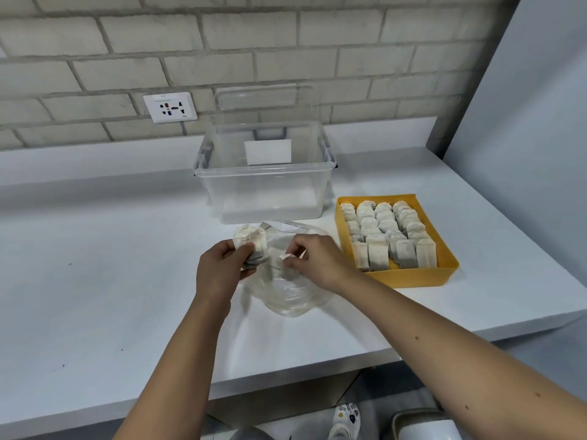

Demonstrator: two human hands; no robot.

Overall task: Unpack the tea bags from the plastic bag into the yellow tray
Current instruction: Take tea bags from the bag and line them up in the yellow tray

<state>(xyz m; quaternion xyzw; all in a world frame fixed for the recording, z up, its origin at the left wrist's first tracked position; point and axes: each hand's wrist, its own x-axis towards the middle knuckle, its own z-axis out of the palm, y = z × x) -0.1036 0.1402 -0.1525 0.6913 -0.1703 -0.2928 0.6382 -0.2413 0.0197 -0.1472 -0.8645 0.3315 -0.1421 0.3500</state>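
Clear plastic bag (pixel 292 296) crumpled on the surface (pixel 95 249), just left of the yellow tray (pixel 413 277). Keep the left hand (pixel 219 268) curled round the bundle of tea bags (pixel 249 242) over the bag. With the right hand (pixel 317 258), now pinching a small white piece (pixel 283 257) (tag or bag, hard to tell), peel one free gently. Bundle's long axis pointing away, slightly leftward; stand each upright like the tray's rows.

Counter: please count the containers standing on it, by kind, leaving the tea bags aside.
Yellow tray: 1
Clear plastic box: 1
Plastic bag: 1
Total: 3
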